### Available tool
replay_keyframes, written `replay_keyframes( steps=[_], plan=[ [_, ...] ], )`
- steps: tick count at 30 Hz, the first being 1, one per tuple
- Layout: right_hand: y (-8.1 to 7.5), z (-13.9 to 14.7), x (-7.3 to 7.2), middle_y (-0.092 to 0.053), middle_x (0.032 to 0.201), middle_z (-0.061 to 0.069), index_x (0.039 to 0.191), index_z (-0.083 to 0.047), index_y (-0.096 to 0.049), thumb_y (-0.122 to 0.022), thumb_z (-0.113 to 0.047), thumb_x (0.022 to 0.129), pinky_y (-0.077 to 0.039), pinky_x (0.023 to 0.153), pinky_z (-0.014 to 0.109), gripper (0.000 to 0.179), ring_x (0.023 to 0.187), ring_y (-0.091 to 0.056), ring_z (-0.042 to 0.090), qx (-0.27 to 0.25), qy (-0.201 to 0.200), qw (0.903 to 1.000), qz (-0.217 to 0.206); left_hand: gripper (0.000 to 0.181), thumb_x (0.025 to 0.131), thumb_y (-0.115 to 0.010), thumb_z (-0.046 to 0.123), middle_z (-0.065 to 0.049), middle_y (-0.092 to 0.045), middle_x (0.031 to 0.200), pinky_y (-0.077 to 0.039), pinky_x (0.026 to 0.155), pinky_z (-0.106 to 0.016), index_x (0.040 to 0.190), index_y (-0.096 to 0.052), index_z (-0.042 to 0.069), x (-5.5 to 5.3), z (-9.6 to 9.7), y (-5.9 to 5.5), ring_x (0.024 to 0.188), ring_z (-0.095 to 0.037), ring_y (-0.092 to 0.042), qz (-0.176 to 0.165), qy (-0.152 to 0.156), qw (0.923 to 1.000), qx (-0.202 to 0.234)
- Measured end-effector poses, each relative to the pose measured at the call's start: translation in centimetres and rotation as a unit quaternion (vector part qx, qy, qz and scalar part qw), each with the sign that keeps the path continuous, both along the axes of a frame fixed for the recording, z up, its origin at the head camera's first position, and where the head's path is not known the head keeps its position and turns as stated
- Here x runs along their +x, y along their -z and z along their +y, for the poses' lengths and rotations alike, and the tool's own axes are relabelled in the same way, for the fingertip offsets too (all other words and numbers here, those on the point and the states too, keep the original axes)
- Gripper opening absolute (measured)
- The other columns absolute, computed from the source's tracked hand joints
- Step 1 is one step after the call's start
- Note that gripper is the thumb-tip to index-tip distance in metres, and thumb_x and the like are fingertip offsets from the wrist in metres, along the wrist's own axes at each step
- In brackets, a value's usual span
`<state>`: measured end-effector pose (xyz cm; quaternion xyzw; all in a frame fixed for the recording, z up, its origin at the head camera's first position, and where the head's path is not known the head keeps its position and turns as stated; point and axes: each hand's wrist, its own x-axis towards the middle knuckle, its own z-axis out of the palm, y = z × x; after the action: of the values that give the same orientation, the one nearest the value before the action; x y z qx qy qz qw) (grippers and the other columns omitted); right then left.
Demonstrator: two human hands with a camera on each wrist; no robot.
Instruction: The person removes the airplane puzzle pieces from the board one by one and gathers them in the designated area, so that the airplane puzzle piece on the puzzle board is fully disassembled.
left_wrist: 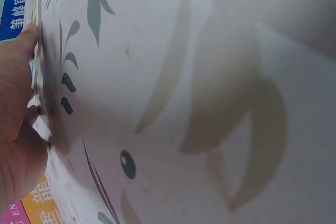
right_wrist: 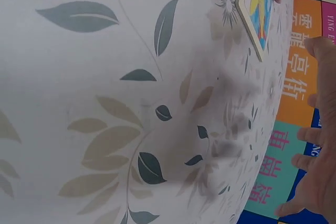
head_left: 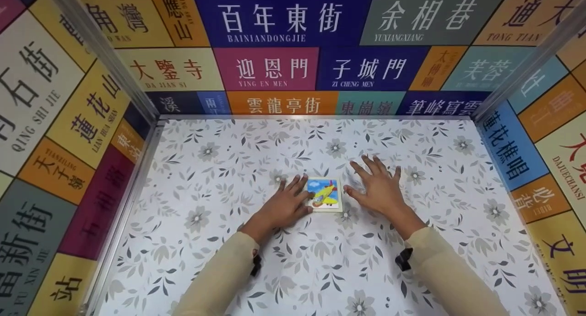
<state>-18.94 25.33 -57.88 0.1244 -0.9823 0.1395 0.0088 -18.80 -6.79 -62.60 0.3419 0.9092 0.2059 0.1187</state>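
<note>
A small square picture board (head_left: 326, 194) lies flat on the floral-patterned table. It shows a yellow airplane with a red tail on blue sky, inside a pale rim. My left hand (head_left: 287, 204) rests at the board's left side, its fingers spread and some tips touching the board's left edge. To the right of the board, apart from it, is my right hand (head_left: 381, 187) with fingers spread and nothing held. The right wrist view shows a corner of the board (right_wrist: 258, 19) with left fingertips on it. In the left wrist view the board appears only as a thin edge.
The tabletop (head_left: 197, 261) has a white cover printed with grey flowers and leaves. Panels with coloured street-name blocks stand behind it (head_left: 274, 68) and along both sides. Metal rails run along the panels' edges and corners. Small black clips hang at both sleeve cuffs.
</note>
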Motion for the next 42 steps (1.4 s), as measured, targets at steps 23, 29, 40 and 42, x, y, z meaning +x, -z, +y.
replay_keyframes(
  steps=[23,29,40,42],
  plan=[
    [1.8,-4.5,-0.3,-0.065,0.152,0.023,0.151,0.001,-0.064,-0.073,-0.022,0.108,-0.051,0.119,0.063,0.05,0.141,-0.064,0.045,-0.124,-0.103,0.9859,-0.046,0.057,0.118,-0.049,0.047,-0.019,-0.018,0.185,-0.025,0.14,-0.054,0.171,-0.046,0.028,0.1,0.0,1.0,0.173,-0.039,-0.02,0.022,0.003,0.9997,0.003],
    [2.1,-5.7,-0.5,-0.068,0.145,0.023,0.152,0.0,-0.064,-0.075,-0.017,0.106,-0.054,0.114,0.062,0.051,0.134,-0.066,0.044,-0.134,-0.111,0.9841,-0.038,0.056,0.117,-0.052,0.043,-0.02,-0.016,0.185,-0.022,0.14,-0.055,0.17,-0.047,0.027,0.4,0.0,0.7,0.173,-0.039,-0.019,0.002,-0.003,0.9997,0.026],
    [2.6,-7.9,-1.1,-0.069,0.147,0.02,0.152,-0.005,-0.065,-0.076,-0.017,0.106,-0.049,0.117,0.068,0.049,0.139,-0.064,0.043,-0.126,-0.114,0.9844,-0.043,0.055,0.116,-0.056,0.039,-0.022,-0.017,0.185,-0.019,0.141,-0.057,0.169,-0.049,0.027,0.2,0.1,0.8,0.173,-0.041,-0.017,-0.006,-0.004,0.9984,0.056],
    [2.7,-8.1,-1.2,-0.07,0.145,0.02,0.152,-0.006,-0.065,-0.076,-0.014,0.105,-0.049,0.117,0.069,0.049,0.138,-0.064,0.042,-0.127,-0.112,0.9846,-0.044,0.055,0.116,-0.056,0.038,-0.022,-0.018,0.184,-0.019,0.141,-0.057,0.169,-0.049,0.027,0.2,0.0,0.7,0.173,-0.041,-0.017,-0.005,-0.003,0.9982,0.059]
  ],
)
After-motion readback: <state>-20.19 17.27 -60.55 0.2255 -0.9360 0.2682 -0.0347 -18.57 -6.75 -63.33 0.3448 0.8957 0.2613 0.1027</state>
